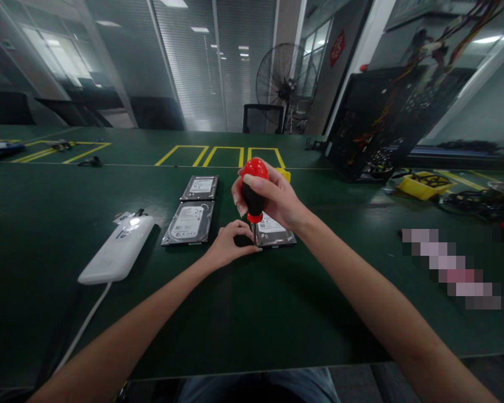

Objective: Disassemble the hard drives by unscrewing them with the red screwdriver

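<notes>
My right hand (273, 196) is wrapped round the red and black handle of a screwdriver (252, 193). The tool stands upright, its shaft pointing down at the near left corner of a hard drive (273, 226). Beside that corner, my left hand (233, 240) is curled with thumb and fingers at the drive's edge, close around the screwdriver's tip. The exact contact at the tip is too small to make out, and my right hand covers the drive's far part. Left of my hands lie another hard drive (189, 223) and, behind it, a further one (199, 187).
On the green table (218, 313), a white power-bank-like device (117, 249) with a cable lies at left. A black computer case (373, 123) stands at back right, near a yellow tray (422, 186) and tangled cables (479, 198). A yellow object (284, 174) sits behind my right hand.
</notes>
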The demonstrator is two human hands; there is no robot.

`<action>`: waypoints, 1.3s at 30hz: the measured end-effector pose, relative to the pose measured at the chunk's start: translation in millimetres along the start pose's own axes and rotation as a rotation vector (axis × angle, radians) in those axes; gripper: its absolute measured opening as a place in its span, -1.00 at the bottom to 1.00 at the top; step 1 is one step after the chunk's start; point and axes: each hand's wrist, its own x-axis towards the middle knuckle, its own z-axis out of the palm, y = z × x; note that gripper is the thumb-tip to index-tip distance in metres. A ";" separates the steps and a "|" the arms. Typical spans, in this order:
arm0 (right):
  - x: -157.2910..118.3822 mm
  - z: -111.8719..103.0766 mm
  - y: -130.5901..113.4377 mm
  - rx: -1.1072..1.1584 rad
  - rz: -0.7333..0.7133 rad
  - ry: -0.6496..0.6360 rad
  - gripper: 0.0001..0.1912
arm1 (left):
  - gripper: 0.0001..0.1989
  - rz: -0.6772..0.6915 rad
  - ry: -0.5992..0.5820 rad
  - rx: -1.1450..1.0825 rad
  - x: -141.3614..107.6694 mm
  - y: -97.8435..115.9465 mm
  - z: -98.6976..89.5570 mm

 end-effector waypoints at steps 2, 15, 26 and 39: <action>0.4 -0.9 1.9 -0.014 -0.003 0.048 -0.70 | -0.82 -0.007 0.008 -0.006 -0.1 1.2 -0.1; 3.5 -1.9 -0.9 -0.019 0.047 0.097 -0.60 | -0.82 -0.030 0.002 0.004 -0.2 3.7 -1.1; 4.1 -9.9 4.1 0.012 -0.027 0.092 -0.70 | -0.82 -0.014 0.004 0.008 -1.0 2.7 -1.0; 4.0 -8.8 3.1 -0.082 -0.024 0.119 -0.70 | -0.83 -0.025 0.005 0.016 0.0 4.0 -0.6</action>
